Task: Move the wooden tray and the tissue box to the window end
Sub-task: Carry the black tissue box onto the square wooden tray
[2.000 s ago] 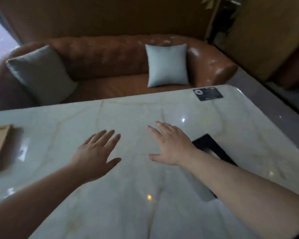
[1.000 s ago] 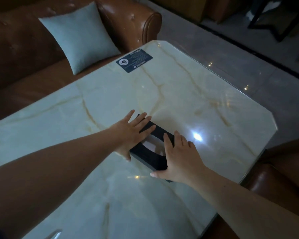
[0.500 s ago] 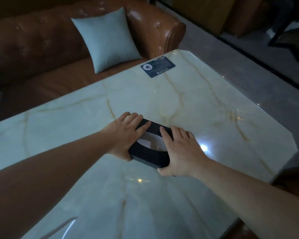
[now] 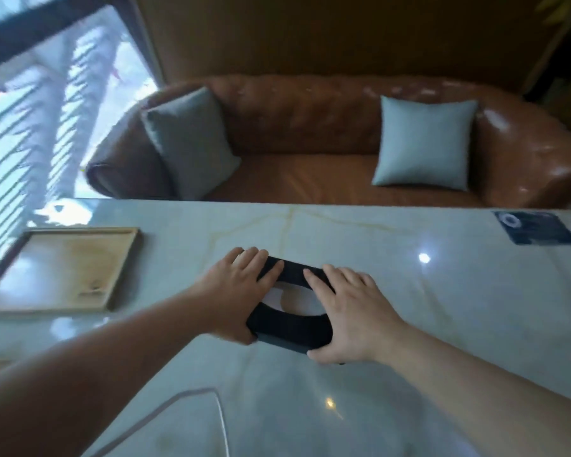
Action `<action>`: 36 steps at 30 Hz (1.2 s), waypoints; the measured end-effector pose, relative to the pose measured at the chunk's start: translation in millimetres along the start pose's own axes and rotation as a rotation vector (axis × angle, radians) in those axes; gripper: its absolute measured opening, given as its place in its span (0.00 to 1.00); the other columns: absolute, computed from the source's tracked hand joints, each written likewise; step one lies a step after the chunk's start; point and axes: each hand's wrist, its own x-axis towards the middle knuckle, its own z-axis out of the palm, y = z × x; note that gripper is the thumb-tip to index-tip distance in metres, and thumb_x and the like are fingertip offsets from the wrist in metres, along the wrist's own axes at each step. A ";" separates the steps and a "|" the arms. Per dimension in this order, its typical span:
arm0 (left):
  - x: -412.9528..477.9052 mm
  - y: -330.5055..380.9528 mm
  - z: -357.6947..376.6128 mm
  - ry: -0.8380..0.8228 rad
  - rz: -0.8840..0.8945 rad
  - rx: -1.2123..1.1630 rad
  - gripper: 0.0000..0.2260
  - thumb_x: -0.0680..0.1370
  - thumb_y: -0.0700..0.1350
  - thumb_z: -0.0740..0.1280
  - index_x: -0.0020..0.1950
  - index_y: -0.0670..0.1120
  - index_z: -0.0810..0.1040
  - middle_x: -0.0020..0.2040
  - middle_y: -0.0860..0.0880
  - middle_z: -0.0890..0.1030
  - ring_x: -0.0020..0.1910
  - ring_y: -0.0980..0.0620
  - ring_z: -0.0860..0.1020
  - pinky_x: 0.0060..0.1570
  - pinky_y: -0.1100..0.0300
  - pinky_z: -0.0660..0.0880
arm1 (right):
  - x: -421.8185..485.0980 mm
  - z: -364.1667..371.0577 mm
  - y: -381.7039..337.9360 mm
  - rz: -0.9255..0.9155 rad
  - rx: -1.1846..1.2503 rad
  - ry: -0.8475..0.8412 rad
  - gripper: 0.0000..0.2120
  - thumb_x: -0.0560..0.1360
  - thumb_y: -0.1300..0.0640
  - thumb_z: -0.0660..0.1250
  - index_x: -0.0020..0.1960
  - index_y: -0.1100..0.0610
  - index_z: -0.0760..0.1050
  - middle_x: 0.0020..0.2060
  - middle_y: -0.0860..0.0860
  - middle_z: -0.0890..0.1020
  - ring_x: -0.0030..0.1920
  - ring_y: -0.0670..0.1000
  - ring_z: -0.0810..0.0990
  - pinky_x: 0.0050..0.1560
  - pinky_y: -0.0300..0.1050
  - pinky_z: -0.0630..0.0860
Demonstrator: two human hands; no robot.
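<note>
Black tissue box (image 4: pixel 290 329) shows no legible writing; dark card (image 4: pixel 536 228) blurred.

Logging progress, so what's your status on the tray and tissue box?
Left hand and right hand clamped on the black tissue box, mid-table. Wooden tray sits at the window end. Marble table between them bare.

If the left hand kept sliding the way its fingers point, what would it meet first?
Probably nothing on the marble table: the left hand, gripping the black tissue box, points toward the brown leather sofa, passing right of the wooden tray. Depth is uncertain.
</note>
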 end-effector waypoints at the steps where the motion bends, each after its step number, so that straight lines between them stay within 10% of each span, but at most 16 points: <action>1: -16.4 -15.0 9.3 -0.012 -0.031 -0.013 0.52 0.62 0.70 0.62 0.76 0.44 0.48 0.73 0.36 0.60 0.70 0.37 0.59 0.71 0.46 0.59 | 14.6 -1.7 -17.6 -0.039 -0.008 -0.007 0.57 0.60 0.29 0.65 0.79 0.52 0.44 0.75 0.56 0.57 0.73 0.59 0.57 0.73 0.54 0.56; 19: -207.5 -265.8 149.8 -0.121 -0.378 -0.057 0.56 0.62 0.71 0.65 0.77 0.47 0.41 0.76 0.38 0.54 0.75 0.40 0.53 0.72 0.48 0.58 | 254.3 -1.6 -286.0 -0.401 -0.106 0.038 0.57 0.61 0.27 0.65 0.79 0.52 0.45 0.76 0.56 0.58 0.75 0.58 0.56 0.72 0.57 0.57; 36: -197.3 -355.8 216.8 -0.103 -0.389 -0.187 0.58 0.58 0.66 0.72 0.77 0.49 0.42 0.73 0.41 0.56 0.72 0.43 0.55 0.67 0.49 0.67 | 351.6 12.2 -333.9 -0.328 -0.106 -0.009 0.56 0.61 0.29 0.67 0.79 0.51 0.46 0.77 0.58 0.57 0.76 0.59 0.56 0.72 0.56 0.57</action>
